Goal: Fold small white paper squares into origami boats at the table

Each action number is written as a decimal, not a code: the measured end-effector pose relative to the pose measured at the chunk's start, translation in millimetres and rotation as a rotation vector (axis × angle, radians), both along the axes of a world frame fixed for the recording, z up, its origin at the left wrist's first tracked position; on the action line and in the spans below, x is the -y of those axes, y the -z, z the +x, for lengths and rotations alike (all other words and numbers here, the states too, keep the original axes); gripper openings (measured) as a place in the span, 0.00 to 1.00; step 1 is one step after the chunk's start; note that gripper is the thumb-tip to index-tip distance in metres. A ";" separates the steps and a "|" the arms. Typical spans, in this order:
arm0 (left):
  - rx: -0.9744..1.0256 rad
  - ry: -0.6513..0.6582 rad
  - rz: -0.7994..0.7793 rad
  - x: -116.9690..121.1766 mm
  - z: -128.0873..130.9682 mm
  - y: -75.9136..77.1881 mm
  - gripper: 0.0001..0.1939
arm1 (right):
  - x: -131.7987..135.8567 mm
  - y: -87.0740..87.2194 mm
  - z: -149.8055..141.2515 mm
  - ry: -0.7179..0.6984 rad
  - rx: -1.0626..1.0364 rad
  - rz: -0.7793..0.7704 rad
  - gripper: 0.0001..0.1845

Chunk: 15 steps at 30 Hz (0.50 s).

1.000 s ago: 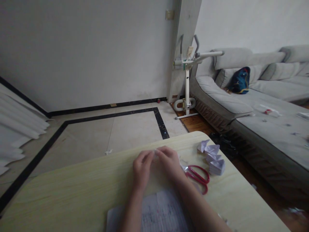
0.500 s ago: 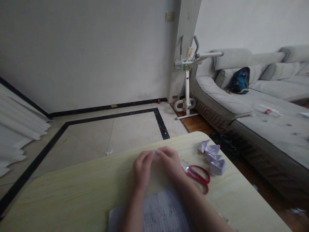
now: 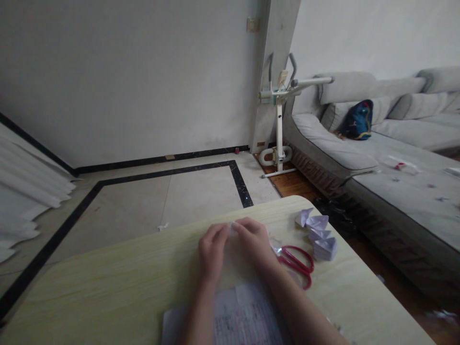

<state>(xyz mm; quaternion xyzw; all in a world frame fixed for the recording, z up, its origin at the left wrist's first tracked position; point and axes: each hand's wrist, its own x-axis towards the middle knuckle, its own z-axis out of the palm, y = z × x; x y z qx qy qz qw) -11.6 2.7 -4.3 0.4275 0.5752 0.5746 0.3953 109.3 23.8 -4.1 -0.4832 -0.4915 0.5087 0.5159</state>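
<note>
My left hand (image 3: 212, 244) and my right hand (image 3: 253, 239) meet over the table, fingertips pinched together. Between them they grip a small piece of white paper (image 3: 232, 230), mostly hidden by the fingers. Red-handled scissors (image 3: 296, 262) lie just right of my right hand, their blades partly covered by it. Beyond the scissors sit several folded paper pieces (image 3: 318, 235), grouped near the table's right edge. Under my forearms lies a sheet of paper with writing (image 3: 244, 316).
The pale wooden table (image 3: 108, 287) has a rounded far right corner. A grey sofa (image 3: 409, 143) with a blue bag (image 3: 357, 120) stands to the right. White exercise equipment (image 3: 279, 129) is by the wall, and a white curtain (image 3: 28, 201) hangs at left.
</note>
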 end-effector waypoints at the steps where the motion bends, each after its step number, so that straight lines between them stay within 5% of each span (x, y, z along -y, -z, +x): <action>1: -0.001 0.000 -0.003 0.1 0.0 0.2 0.09 | 0.0 0.1 -0.2 0.000 0.002 -0.003 0.09; 15: 0.110 -0.081 -0.047 -3.1 -1.4 10.2 0.13 | 1.1 -2.4 -3.9 0.087 0.086 -0.050 0.10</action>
